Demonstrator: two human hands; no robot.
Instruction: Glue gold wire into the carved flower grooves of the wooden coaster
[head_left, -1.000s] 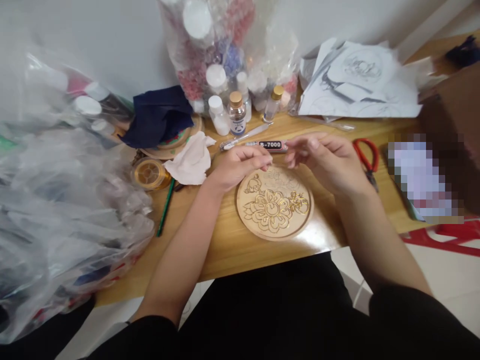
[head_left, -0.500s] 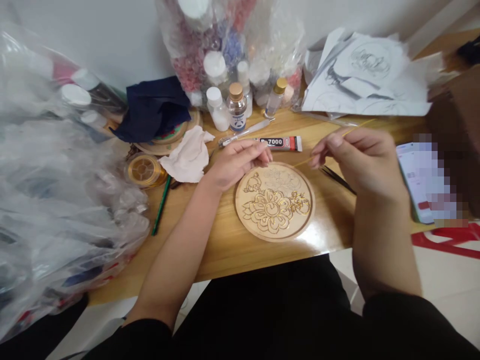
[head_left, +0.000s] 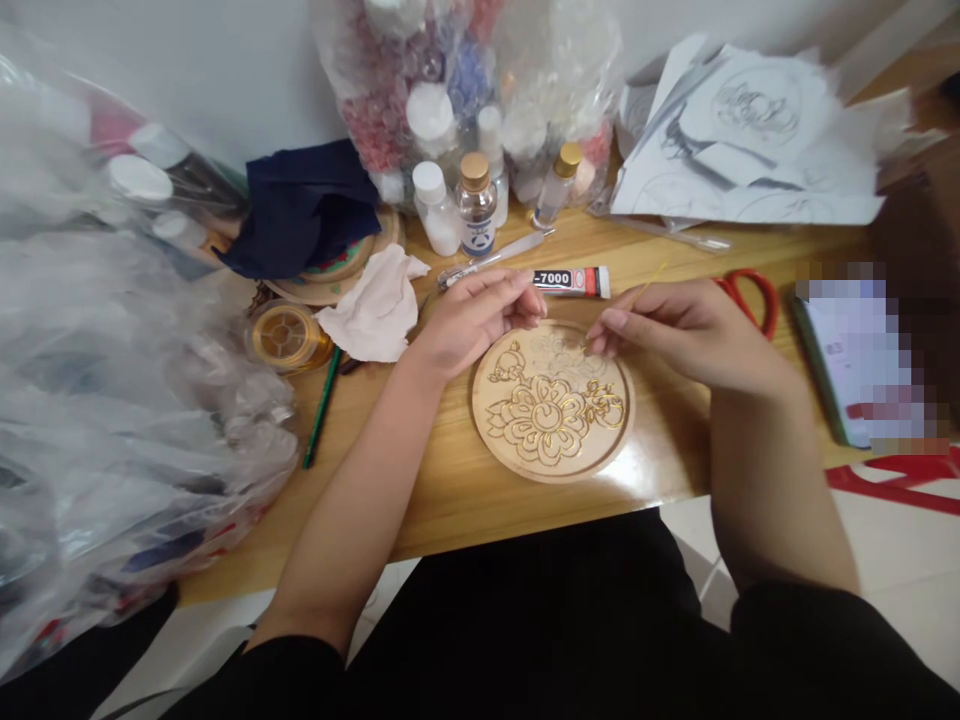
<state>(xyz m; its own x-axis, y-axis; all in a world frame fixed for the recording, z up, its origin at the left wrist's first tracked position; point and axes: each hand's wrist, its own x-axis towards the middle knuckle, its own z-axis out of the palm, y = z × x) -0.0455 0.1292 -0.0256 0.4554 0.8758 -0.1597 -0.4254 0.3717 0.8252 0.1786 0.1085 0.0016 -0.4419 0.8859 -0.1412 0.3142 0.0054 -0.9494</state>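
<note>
A round wooden plaque (head_left: 551, 466) lies on the table, with gold wire outlines of a flower and smaller figures, and pencil lines at its top. My right hand (head_left: 660, 325) pinches a thin gold wire (head_left: 651, 285) over the plaque's upper right edge; the wire sticks up above the fingers. At the upper left edge of the plaque rests my left hand (head_left: 484, 312), fingers curled together; whatever they may hold is hidden. A glue tube (head_left: 574, 281) lies just behind the plaque, partly covered by my left hand.
Small bottles (head_left: 477, 205) and bead bags (head_left: 450, 70) stand at the back. On the left are a wire spool (head_left: 283, 336), green pencil (head_left: 321, 410), crumpled cloth (head_left: 377, 305) and plastic bags (head_left: 135, 400). Red-handled scissors (head_left: 766, 300), a phone (head_left: 859, 365) and drawings (head_left: 750, 140) are on the right.
My right hand has moved left and slightly down with the wire, over the plaque's edge. The red scissor handles now show behind it, and the dark tweezers are no longer visible.
</note>
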